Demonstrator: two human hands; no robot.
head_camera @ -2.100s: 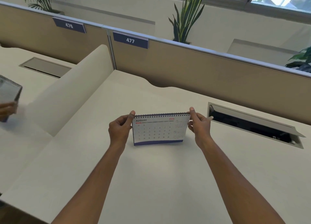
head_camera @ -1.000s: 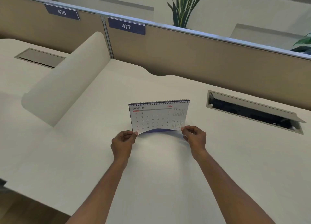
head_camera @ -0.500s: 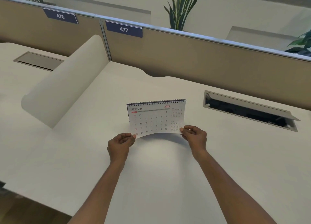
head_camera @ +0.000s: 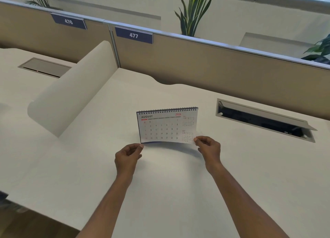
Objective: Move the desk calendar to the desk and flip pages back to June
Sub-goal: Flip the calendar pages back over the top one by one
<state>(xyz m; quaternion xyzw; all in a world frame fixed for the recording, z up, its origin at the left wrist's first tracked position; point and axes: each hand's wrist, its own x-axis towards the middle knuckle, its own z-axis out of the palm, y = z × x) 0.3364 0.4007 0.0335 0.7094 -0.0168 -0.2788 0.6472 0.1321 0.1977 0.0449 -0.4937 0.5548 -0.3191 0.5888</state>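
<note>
White and smooth, the desk (head_camera: 178, 193) fills most of what I can see, and the desk calendar (head_camera: 167, 126) stands on it near the middle, with its dark wire rings along the top edge. The page that shows says AUGUST in dark letters and 2026 in red, with small boxes for JUL and SEP down its right side. The person has both bare arms stretched out over the desk. The left hand (head_camera: 127, 156) pinches the bottom left corner of the front page between thumb and fingers. The right hand (head_camera: 209, 149) pinches the bottom right corner the same way. The bottom edge of the page bows up a little off the dark blue base, and a soft shadow lies on the desk just under it. To the right of the calendar, well apart from it, a long cable slot (head_camera: 264, 121) is sunk in the desk with its lid tipped open, and it is dark inside. To the left, a cream divider (head_camera: 71, 93) with a rounded end splits this desk from the next one. At the back runs a tan wall panel (head_camera: 214, 71) with a blue sign (head_camera: 134, 35) that reads 477, and another blue sign (head_camera: 68, 21) farther left reads 476. A tall green plant (head_camera: 193, 10) rises behind the panel.
</note>
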